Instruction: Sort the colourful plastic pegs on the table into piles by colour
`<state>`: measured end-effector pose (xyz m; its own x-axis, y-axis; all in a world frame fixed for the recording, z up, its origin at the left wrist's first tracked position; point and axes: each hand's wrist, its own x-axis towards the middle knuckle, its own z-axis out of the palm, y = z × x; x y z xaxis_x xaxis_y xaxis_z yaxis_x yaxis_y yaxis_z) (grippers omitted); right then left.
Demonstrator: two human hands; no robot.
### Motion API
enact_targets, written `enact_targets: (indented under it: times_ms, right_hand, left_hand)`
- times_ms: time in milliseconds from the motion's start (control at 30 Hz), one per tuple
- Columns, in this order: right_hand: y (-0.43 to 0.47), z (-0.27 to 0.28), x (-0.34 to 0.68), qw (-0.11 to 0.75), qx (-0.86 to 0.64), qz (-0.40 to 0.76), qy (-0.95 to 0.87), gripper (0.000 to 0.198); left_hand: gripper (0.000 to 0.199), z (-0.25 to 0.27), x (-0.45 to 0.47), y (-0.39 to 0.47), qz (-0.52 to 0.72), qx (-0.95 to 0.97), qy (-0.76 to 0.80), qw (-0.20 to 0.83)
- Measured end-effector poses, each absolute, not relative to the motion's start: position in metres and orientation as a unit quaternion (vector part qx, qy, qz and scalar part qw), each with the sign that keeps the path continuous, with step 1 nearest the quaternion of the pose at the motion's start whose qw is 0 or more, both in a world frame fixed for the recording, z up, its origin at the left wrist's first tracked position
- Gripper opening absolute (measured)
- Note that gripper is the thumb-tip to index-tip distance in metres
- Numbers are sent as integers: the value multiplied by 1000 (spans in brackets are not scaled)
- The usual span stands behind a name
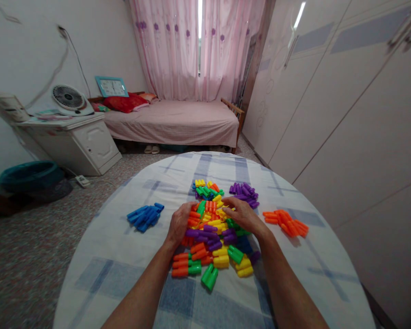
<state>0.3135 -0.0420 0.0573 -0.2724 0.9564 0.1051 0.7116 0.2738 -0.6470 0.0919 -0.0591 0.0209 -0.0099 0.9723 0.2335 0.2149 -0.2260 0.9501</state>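
Observation:
A heap of mixed plastic bullet-shaped building blocks (pixel 208 235) in orange, yellow, green and purple lies in the middle of the table, between my hands. My left hand (pixel 182 221) rests against the heap's left side by orange blocks (pixel 193 219); its fingers are mostly hidden. On the right side, my right hand (pixel 241 212) reaches over the heap with fingers curved and apart, close to yellow blocks (pixel 222 213). Whether it touches them is unclear. Toward me lie joined orange and green blocks (pixel 187 265) and a green block (pixel 209 277).
Blue blocks (pixel 145 216) form a pile at left, orange blocks (pixel 286 222) at right, purple blocks (pixel 245 193) at back right. A mixed group (pixel 207 189) sits behind the heap. The round table has a checked cloth (pixel 123 283). Beyond stand a bed (pixel 178 121) and a wardrobe (pixel 345 114).

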Motion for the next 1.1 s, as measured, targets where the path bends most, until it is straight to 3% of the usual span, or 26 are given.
enact_targets:
  times_ms: [433, 667, 800, 1100]
  right_hand:
    - [-52, 62, 290, 252, -519, 232, -783, 29]
    - [-55, 45, 273, 242, -554, 149, -782, 42]
    - [-51, 42, 272, 293, -543, 156, -771, 41]
    - [-37, 57, 300, 451, -546, 251, -660, 34]
  left_hand:
    - [44, 17, 91, -60, 512, 567, 478, 432]
    - [40, 14, 91, -59, 499, 592, 443, 452]
    - [33, 7, 93, -55, 503, 603, 438, 438]
    - [39, 1, 93, -54, 507, 537, 481, 472]
